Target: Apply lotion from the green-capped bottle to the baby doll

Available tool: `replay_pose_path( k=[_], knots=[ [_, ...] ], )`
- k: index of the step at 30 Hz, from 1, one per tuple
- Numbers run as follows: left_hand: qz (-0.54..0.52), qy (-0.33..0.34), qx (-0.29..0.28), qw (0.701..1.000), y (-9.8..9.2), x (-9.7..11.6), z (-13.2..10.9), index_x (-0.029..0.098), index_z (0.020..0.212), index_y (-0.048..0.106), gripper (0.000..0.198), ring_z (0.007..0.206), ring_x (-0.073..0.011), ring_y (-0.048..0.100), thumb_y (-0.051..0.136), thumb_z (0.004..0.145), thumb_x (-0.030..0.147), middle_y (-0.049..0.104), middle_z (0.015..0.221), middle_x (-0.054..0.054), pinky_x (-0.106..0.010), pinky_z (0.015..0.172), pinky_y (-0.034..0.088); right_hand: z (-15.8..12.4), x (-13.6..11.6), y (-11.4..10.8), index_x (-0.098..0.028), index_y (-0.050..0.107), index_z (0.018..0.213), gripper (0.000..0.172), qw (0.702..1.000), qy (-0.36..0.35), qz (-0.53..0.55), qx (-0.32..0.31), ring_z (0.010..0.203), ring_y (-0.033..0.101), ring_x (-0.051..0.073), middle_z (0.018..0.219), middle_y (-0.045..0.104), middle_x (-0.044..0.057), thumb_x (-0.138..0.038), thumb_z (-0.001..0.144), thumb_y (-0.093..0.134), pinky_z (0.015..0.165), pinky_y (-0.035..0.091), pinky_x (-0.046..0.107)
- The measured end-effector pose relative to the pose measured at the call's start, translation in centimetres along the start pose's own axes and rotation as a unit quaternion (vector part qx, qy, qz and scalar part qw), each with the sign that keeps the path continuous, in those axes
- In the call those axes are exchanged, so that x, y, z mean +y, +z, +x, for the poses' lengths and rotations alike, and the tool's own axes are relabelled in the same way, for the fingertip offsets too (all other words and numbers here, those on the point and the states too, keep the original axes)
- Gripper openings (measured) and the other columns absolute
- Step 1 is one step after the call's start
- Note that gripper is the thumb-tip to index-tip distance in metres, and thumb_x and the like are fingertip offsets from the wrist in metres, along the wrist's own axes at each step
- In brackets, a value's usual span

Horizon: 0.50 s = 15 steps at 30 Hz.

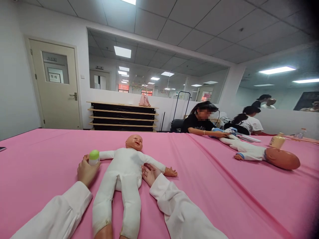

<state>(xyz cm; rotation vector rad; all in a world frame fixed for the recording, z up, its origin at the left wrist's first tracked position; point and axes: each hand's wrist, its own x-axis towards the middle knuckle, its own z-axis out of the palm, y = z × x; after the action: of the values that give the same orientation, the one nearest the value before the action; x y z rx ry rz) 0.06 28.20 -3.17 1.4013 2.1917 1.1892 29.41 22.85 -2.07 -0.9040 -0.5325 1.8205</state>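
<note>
Head view: infant training doll (124, 169) lies face-up on a pink tablecloth (47, 156), its head pointing away from the wearer, between both hands. Left hand (87, 172) is closed around the lower part of a green-capped bottle (94, 157), held just beside the doll's outstretched hand. Right hand (150, 174) lies palm down with fingers apart, touching the doll's arm near the shoulder and gripping nothing. Farther along the table, a seated co-worker's hand (221, 134) rests on a second doll (245, 152), near a cream-coloured bottle (277, 140).

Rm: beige door (56, 84), black/wood shelves (122, 117), interior window (154, 71), white walls (17, 76), ceiling tiles (199, 30).
</note>
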Motion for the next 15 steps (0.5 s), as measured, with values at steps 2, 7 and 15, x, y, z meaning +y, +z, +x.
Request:
replay_pose_path(
  k=[2,7,15],
  knots=[
    [0.057,-0.009,-0.011,0.998,0.2,0.9,-1.3,0.011,0.117,0.041,0.063,0.115,-0.0320,0.043,0.052,0.069,0.050,0.049,0.116,-0.019,-0.038,0.093,0.037,-0.3,-0.1,0.2,-0.021,0.014,0.141,0.046,1.000,-0.004,0.006,0.000,0.089,0.048,-0.002,0.104,0.040,0.006,-0.035,0.098,0.021,0.082,0.043,0.012],
    [0.087,0.010,-0.041,0.995,1.2,2.9,-5.9,0.005,0.108,0.045,0.057,0.109,-0.0327,0.044,0.049,0.073,0.049,0.048,0.110,-0.019,-0.039,0.093,0.037,-0.9,-0.5,0.4,-0.025,0.007,0.143,0.048,0.999,-0.032,0.028,0.011,0.105,0.045,0.001,0.111,0.037,0.005,-0.030,0.097,0.018,0.093,0.042,0.015],
    [0.090,0.091,-0.067,0.990,1.5,3.4,-8.0,0.009,0.105,0.043,0.046,0.111,-0.0296,0.042,0.042,0.077,0.046,0.048,0.109,-0.016,-0.038,0.091,0.038,-0.9,-1.2,0.0,-0.018,0.021,0.141,0.049,0.991,-0.072,0.105,0.029,0.113,0.041,0.002,0.112,0.037,0.006,-0.029,0.093,0.022,0.106,0.037,0.020]
  ],
)
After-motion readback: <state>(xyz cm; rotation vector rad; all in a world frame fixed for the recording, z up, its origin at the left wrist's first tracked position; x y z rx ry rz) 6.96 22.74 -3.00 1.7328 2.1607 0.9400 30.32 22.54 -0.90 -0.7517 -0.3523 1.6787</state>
